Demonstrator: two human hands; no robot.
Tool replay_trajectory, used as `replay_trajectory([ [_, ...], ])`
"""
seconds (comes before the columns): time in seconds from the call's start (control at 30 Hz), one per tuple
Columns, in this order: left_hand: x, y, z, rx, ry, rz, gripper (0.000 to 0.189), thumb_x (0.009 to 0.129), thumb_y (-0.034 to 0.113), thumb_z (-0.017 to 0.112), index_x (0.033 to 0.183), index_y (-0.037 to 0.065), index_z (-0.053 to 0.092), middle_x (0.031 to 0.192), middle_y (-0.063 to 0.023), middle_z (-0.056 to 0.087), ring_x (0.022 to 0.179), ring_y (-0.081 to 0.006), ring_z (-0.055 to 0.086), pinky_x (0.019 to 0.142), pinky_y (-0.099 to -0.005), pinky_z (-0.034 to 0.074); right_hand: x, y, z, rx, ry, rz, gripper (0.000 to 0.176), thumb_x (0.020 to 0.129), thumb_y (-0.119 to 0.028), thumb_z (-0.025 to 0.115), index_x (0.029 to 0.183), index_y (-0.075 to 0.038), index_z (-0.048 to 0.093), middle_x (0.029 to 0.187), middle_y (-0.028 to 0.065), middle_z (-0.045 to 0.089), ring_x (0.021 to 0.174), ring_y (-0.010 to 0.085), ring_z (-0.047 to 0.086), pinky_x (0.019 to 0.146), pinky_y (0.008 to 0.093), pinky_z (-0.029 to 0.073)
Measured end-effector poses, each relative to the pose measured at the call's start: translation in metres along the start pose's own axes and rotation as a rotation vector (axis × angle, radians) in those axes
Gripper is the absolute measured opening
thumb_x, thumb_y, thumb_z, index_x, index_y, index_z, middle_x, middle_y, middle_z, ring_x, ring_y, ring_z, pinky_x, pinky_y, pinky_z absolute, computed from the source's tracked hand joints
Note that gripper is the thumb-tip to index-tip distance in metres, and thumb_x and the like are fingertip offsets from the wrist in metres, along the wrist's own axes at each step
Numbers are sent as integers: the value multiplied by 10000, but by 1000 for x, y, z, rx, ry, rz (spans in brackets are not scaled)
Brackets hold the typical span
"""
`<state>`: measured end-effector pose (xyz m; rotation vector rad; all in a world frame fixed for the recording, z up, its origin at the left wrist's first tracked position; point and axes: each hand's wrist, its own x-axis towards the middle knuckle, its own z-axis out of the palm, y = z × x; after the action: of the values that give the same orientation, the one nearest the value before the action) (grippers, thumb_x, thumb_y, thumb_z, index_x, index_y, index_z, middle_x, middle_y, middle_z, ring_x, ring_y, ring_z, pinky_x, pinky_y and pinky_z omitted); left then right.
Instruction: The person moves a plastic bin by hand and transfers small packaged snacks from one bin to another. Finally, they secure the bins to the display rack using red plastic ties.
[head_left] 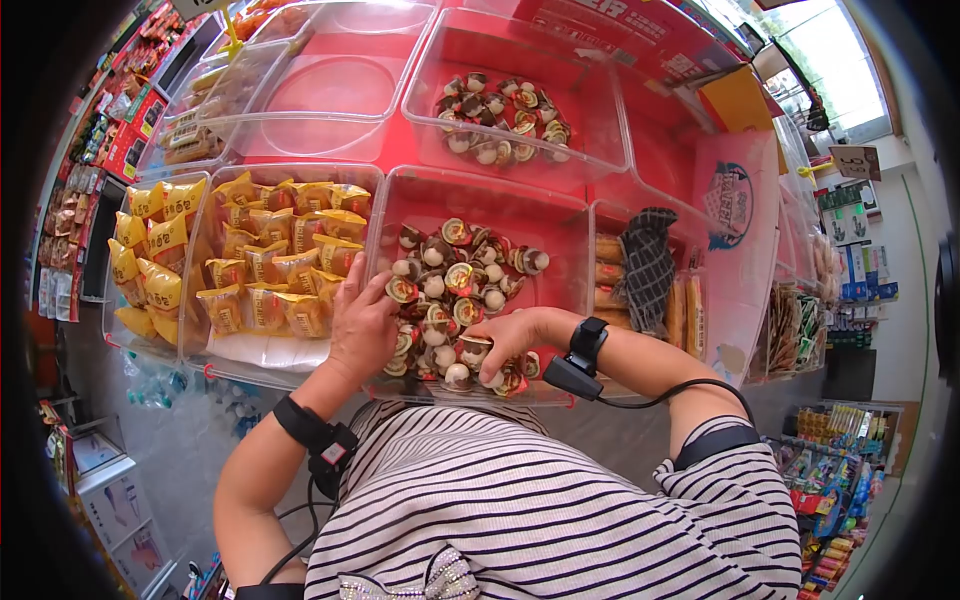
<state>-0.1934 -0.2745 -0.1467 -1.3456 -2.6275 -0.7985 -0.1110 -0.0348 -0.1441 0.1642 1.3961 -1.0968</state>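
A clear plastic bin point(550, 300) in front of me holds a heap of small snack cups point(460, 278) with brown-and-white bodies and shiny gold-red lids. My right hand point(512, 338) reaches into its near part, thumb and fingers curled around one of the snack cups point(473, 350). Others lie against and beneath these fingers. My left hand point(363, 322) lies over the bin's left wall, fingers stretched forward beside the heap and holding nothing that I can see. Left of it, another bin point(250, 358) contains rows of yellow-wrapped breads point(270, 235).
Behind stands a bin point(590, 130) with more snack cups. At right, a dark checked cloth point(650, 265) lies over packaged sticks point(608, 272). A white printed carton panel point(735, 200) rises beyond it. Store shelves point(840, 450) line both sides.
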Motion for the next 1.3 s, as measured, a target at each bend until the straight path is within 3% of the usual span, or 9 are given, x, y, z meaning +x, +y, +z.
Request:
replay_trajectory([
  [0.13, 1, -1, 0, 14, -3, 10, 254, 660, -1, 584, 900, 55, 647, 1214, -92, 531, 1323, -388, 296, 1005, -503, 291, 34, 15, -1, -228, -18, -58, 824, 630, -246, 811, 1329, -69, 412, 1258, 121, 515, 1129, 254, 515, 915, 359, 447],
  [0.17, 1, -1, -1, 18, -11, 10, 256, 661, -1, 583, 902, 54, 647, 1214, -91, 531, 1322, -388, 297, 1005, -502, 292, 42, 26, -1, -221, 54, -142, 693, 625, -274, 806, 1225, -89, 513, 1123, 97, 584, 1055, 277, 551, 800, 409, 487],
  [0.27, 1, 1, -1, 18, -7, 0, 237, 665, -2, 581, 885, 50, 650, 1216, -92, 532, 1323, -388, 295, 1006, -500, 292, 51, 32, -9, -93, -74, -92, 767, 617, -164, 801, 1290, -64, 448, 1192, 93, 548, 1111, 234, 524, 915, 347, 429],
  [0.47, 1, 0, 0, 10, -15, -7, 150, 679, -1, 585, 804, 51, 650, 1235, -114, 534, 1329, -410, 283, 1033, -488, 282, 21, 30, -8, 516, -80, -201, 738, 678, -88, 705, 1341, -78, 382, 1207, 123, 531, 1103, 208, 538, 854, 339, 504],
  [0.6, -1, -1, 1, 11, -21, -6, 187, 683, 1, 576, 847, 45, 654, 1225, -99, 534, 1323, -392, 303, 1012, -497, 286, 7, 17, 4, 750, -204, -443, 829, 714, -141, 714, 1415, -74, 276, 1267, 153, 502, 1135, 230, 534, 844, 340, 528],
  [0.8, 0, -2, 2, -4, -4, 3, 215, 683, 21, 595, 885, 47, 662, 1231, -91, 531, 1330, -387, 290, 1015, -494, 284, 22, 6, 10, 1022, -274, -837, 700, 854, -552, 526, 1391, -150, 326, 1221, 170, 541, 999, 304, 626, 573, 311, 592],
  [0.93, -1, 1, -2, 12, -13, -3, 276, 682, 43, 617, 952, 54, 669, 1244, -89, 525, 1332, -377, 289, 1011, -493, 288, 38, -7, 17, 990, -97, -610, 570, 907, -463, 520, 1348, -130, 381, 1262, 125, 521, 1062, 329, 591, 636, 315, 582],
  [1.1, -2, -4, 2, 35, -28, -11, 351, 685, 52, 627, 1035, 54, 649, 1251, -90, 525, 1330, -377, 292, 1008, -486, 291, 43, -45, 22, 814, 222, -515, 543, 867, -453, 603, 1309, -206, 406, 1296, 13, 439, 1153, 228, 486, 840, 483, 486],
  [1.3, -1, -2, 0, -62, 30, -20, 225, 749, 39, 595, 974, 44, 610, 1236, -97, 535, 1314, -379, 314, 1005, -475, 302, 59, -53, 39, 891, 136, -528, 503, 830, -278, 681, 1257, -197, 427, 1235, 10, 470, 1101, 211, 498, 830, 516, 471],
])
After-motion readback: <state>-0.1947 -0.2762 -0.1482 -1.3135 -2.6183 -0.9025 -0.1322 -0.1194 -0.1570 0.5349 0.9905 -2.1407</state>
